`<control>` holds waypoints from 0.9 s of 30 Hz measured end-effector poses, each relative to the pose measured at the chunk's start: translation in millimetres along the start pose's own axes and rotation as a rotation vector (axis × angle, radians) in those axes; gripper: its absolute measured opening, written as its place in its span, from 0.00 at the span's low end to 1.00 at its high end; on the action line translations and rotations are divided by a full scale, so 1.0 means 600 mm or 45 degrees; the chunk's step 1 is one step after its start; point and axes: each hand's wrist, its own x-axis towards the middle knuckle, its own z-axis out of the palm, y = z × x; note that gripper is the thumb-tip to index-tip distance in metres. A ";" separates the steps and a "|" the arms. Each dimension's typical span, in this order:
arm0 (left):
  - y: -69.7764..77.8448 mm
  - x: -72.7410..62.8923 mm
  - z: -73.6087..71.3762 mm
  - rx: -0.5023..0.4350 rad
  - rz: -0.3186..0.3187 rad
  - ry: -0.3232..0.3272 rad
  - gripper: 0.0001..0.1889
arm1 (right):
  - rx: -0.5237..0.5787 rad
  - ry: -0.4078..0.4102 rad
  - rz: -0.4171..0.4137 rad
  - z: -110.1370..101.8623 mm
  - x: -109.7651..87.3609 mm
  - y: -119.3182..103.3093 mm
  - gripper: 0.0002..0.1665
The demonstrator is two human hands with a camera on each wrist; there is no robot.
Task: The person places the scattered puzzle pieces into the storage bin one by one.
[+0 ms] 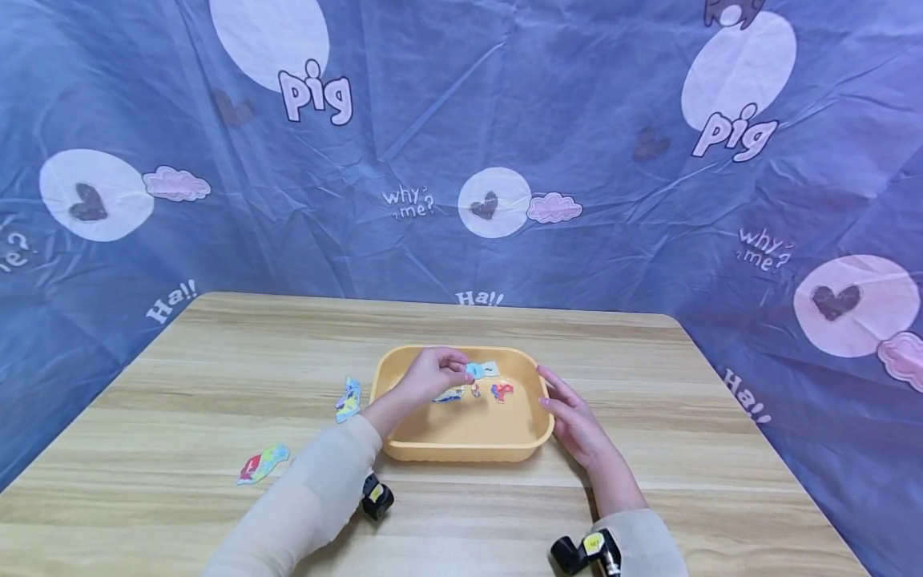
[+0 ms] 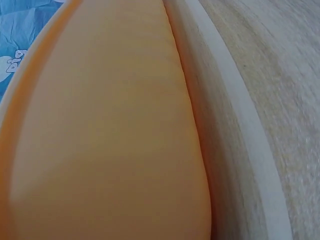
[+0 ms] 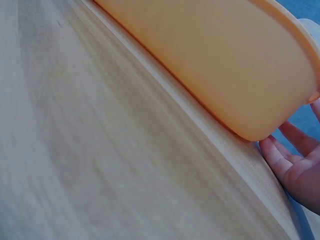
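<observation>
your left hand (image 1: pixel 431 375) pinches a light blue piece (image 1: pixel 473 371) over the yellow tray (image 1: pixel 461 453); your right hand (image 1: pixel 579 421), fingers spread, touches the tray's right end. a red piece (image 1: pixel 502 392) lies inside it, a yellow-blue scrap (image 1: pixel 348 401) just outside its left end, and a red-green scrap (image 1: pixel 263 465) farther left on the wooden table (image 1: pixel 461 521)

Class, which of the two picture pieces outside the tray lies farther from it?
The red-patched piece, lower in the head view; the bluish piece lies close beside the tray.
</observation>
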 end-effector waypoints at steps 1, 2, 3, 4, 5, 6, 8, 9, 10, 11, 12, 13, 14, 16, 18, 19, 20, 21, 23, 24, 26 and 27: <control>0.000 0.000 0.001 0.008 0.006 -0.003 0.11 | 0.001 -0.001 0.001 0.000 0.000 0.000 0.36; -0.001 0.001 0.002 0.017 0.013 -0.009 0.11 | 0.002 -0.002 0.001 0.000 0.000 0.000 0.36; -0.001 0.001 0.003 0.019 0.020 -0.017 0.11 | 0.001 -0.003 0.002 -0.001 0.000 0.000 0.36; -0.001 0.001 0.004 0.027 0.027 -0.025 0.11 | -0.001 -0.004 0.002 -0.001 0.001 0.000 0.36; -0.002 0.002 0.004 0.036 0.040 -0.034 0.11 | -0.003 -0.004 0.003 -0.001 0.001 0.000 0.36; -0.002 0.002 0.006 0.037 0.048 -0.040 0.11 | -0.004 -0.004 0.004 -0.001 0.001 0.000 0.36; -0.010 0.008 0.008 0.046 0.073 -0.053 0.11 | -0.009 -0.006 0.005 -0.001 0.001 0.000 0.36; -0.010 0.008 0.009 0.052 0.083 -0.059 0.11 | -0.011 -0.006 0.004 -0.001 0.001 0.000 0.36; -0.011 0.008 0.010 0.058 0.092 -0.064 0.11 | -0.012 -0.006 0.004 -0.002 0.001 0.000 0.36; -0.012 0.009 0.011 0.063 0.100 -0.069 0.11 | -0.014 -0.005 0.003 -0.002 0.001 0.001 0.36; -0.012 0.009 0.012 0.062 0.100 -0.074 0.11 | -0.018 -0.005 0.002 -0.002 0.001 0.001 0.36; -0.013 0.010 0.013 0.063 0.104 -0.081 0.11 | -0.019 -0.004 0.001 -0.002 0.001 0.001 0.36; -0.014 0.010 0.014 0.060 0.103 -0.088 0.11 | -0.020 -0.004 0.001 -0.002 0.001 0.001 0.36; -0.016 0.010 0.017 0.051 0.102 -0.104 0.11 | -0.025 -0.004 -0.002 -0.002 0.002 0.002 0.36; -0.017 0.009 0.020 0.055 0.102 -0.119 0.10 | -0.031 -0.006 -0.004 -0.003 0.002 0.002 0.36; -0.018 0.009 0.021 0.058 0.102 -0.127 0.10 | -0.033 -0.009 -0.005 -0.003 0.002 0.003 0.36; -0.019 0.009 0.023 0.063 0.103 -0.133 0.10 | -0.035 -0.011 -0.007 -0.003 0.002 0.003 0.36; -0.020 0.008 0.024 0.074 0.115 -0.142 0.10 | -0.037 -0.013 -0.008 -0.003 0.001 0.003 0.36; -0.022 0.008 0.027 0.098 0.117 -0.151 0.10 | -0.039 -0.013 -0.010 -0.003 0.001 0.003 0.36; -0.023 0.009 0.029 0.108 0.118 -0.155 0.10 | -0.038 -0.013 -0.010 -0.003 0.001 0.003 0.36; -0.025 0.009 0.031 0.133 0.123 -0.163 0.10 | -0.038 -0.014 -0.011 -0.003 0.001 0.003 0.36; -0.025 0.009 0.032 0.144 0.122 -0.167 0.09 | -0.037 -0.012 -0.010 -0.002 0.002 0.003 0.36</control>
